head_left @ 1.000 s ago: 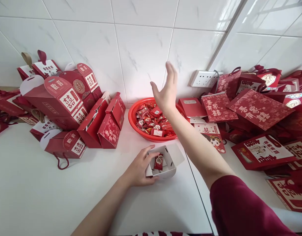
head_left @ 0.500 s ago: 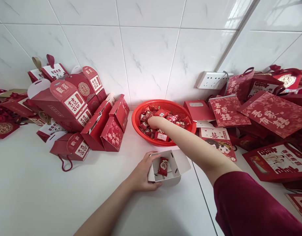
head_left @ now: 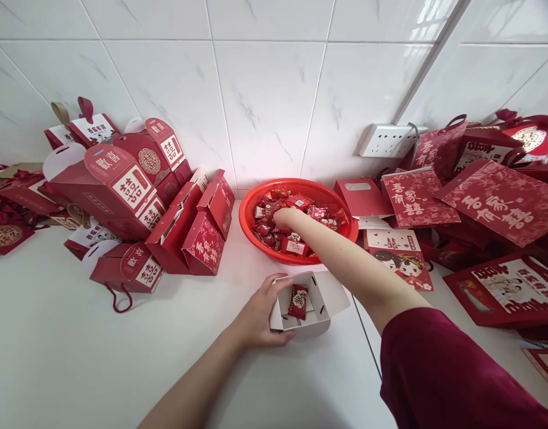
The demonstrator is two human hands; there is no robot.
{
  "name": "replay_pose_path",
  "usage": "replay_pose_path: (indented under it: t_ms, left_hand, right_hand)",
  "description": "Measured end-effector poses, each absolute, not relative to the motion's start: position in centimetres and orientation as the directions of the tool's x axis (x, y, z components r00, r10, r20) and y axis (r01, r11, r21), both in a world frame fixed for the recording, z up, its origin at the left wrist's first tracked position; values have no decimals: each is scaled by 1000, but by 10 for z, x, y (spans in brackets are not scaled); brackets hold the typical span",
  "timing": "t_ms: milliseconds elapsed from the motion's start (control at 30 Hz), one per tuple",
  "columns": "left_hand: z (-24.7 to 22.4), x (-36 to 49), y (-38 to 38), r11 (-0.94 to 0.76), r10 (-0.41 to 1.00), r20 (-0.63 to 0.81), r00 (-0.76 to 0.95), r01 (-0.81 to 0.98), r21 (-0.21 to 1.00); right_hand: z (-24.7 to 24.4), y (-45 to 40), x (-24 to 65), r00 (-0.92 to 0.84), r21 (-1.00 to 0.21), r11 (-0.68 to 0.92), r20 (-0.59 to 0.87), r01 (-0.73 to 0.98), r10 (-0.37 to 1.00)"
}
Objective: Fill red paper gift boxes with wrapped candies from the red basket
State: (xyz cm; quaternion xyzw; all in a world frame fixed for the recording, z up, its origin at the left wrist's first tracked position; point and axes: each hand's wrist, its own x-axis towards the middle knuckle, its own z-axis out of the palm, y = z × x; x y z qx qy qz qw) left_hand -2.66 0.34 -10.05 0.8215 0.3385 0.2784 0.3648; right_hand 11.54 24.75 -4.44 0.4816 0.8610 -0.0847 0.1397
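My left hand (head_left: 262,319) grips the left side of a small open white-lined box (head_left: 316,325) on the white table. Inside that box lies one red wrapped candy (head_left: 298,302). Beyond it, against the wall, stands a red plastic basket (head_left: 251,235) filled with red wrapped candies (head_left: 294,246). My right hand (head_left: 283,218) is sunk among those candies, at the basket's left half. Its fingers are buried, so whether they hold a candy is hidden.
Folded red gift boxes (head_left: 122,187) stand in a group on the left. More red boxes and bags (head_left: 501,199) pile up on the right, near a white power strip (head_left: 390,140). A seam (head_left: 367,333) runs through the tabletop, right of the small box.
My right hand stays in the basket and has shifted slightly to the right among the candies. My left hand keeps the box in nearly the same spot. The view has moved a little.
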Motion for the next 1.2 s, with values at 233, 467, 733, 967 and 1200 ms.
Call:
replay_pose_path:
  t_ms: [233,467,733,967,1200]
  left_hand:
    - [-99,-26,3,-504,760,208,616,356,787]
    - [-99,-27,4,-493,764,200,614,354,795]
    - [-100,-27,4,-508,756,206,622,358,784]
    - [-103,-27,8,-549,736,253,628,336,765]
    - [-100,-23,2,-652,704,393,592,320,687]
  right_hand:
    - [-41,236,116,-423,47,510,-496,859,758]
    - [-33,239,127,-480,-21,576,-578,817,660]
    - [-25,237,137,-585,-173,602,-546,779,600]
    - [-7,219,152,-660,-295,591,-360,751,659]
    - [40,114,193,-561,-506,594,238,625,793]
